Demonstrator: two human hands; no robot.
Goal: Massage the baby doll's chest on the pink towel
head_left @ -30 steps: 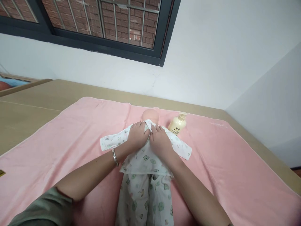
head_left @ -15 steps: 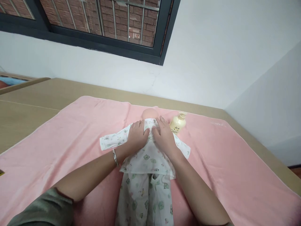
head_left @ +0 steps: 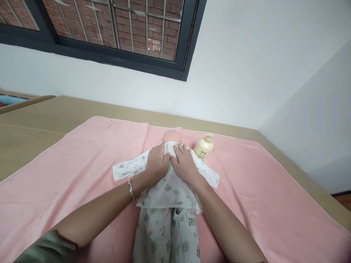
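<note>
A baby doll (head_left: 172,136) lies on its back on a pink towel (head_left: 82,160), dressed in a white printed shirt (head_left: 167,186) and matching trousers (head_left: 164,237). My left hand (head_left: 157,162) rests flat on the left side of the shirt's chest near the collar, a silver bangle (head_left: 131,190) on its wrist. My right hand (head_left: 184,163) lies flat beside it on the right side of the chest. The two hands touch at the shirt's middle. Only the top of the doll's head shows above my fingers.
A cream pump bottle (head_left: 204,147) lies on the towel just right of the doll's head. The towel covers a tan surface (head_left: 35,120) that runs to a white wall under a barred window (head_left: 109,33). The surface's right edge (head_left: 309,182) drops off near the corner.
My right hand drew back from the doll's right shoulder to the middle of the chest, next to my left hand. The view shifted slightly; the doll stays in place.
</note>
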